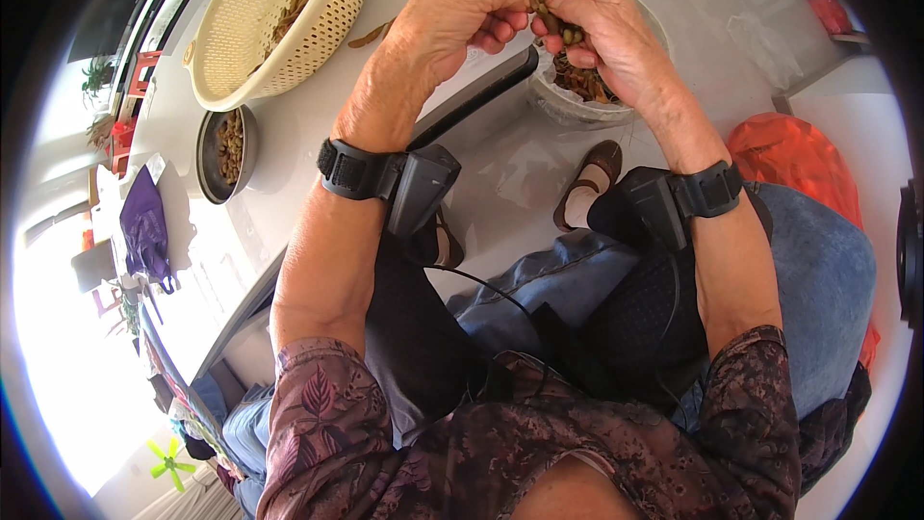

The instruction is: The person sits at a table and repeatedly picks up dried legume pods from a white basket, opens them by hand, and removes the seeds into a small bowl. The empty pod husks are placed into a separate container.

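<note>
Both my hands meet at the top of the view, over the near left rim of a round bin [577,113] lined with a clear bag and holding brown pods and stems. My left hand [469,7] pinches one end of greenish-brown bean pods [535,0]. Around the other end of the pods close the fingers of my right hand [603,25]; greenish beans or pods show between its fingers. On the pale table to the left stands a cream plastic colander [339,14] with brown pods in it. Nearer to me is a metal bowl [250,152] of shelled-looking greenish-brown beans [231,146].
A loose brown pod [369,36] lies beside the colander. The table's dark edge [476,97] runs under my left wrist. A purple bag [144,220] lies on the table at left. An orange-red plastic bag [794,152] and blue denim cloth [823,267] are at my right.
</note>
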`<state>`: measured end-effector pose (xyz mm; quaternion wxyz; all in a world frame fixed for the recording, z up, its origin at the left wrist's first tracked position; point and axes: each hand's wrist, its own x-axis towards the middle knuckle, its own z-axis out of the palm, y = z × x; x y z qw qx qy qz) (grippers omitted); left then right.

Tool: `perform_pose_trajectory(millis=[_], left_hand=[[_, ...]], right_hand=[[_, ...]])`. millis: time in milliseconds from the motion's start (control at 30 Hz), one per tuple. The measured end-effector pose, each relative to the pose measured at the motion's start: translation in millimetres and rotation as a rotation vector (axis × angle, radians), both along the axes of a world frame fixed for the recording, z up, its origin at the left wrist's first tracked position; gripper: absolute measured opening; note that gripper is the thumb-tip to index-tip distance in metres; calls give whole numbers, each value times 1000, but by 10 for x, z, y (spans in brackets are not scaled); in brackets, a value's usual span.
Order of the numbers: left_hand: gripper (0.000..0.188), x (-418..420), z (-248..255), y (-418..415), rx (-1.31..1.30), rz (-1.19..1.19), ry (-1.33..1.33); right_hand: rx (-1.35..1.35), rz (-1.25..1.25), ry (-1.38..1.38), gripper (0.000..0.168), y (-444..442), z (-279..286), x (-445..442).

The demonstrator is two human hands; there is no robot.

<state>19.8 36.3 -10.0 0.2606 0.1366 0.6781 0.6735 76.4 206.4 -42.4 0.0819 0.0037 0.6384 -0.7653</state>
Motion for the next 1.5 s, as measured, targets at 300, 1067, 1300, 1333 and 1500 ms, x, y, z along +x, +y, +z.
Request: perform_pose_trajectory(millis=[300,1067,1300,1333,1500], left_hand=[[19,71,48,17,-90,1,55],[16,78,-42,91,-112,-8,29],[17,84,-33,87,-99,-4,43],[17,83,-35,95,-97,1,41],[17,86,-20,153,-130,17,63]], right_hand=[[-59,1,6,23,-43,-1,-5],[-170,-89,-62,15,10,-79,-18],[-276,-107,-111,18,13,-94,-35],[-297,-111,-119,18,14,-84,-26],[-382,-108,-160,16,57,-102,-40]])
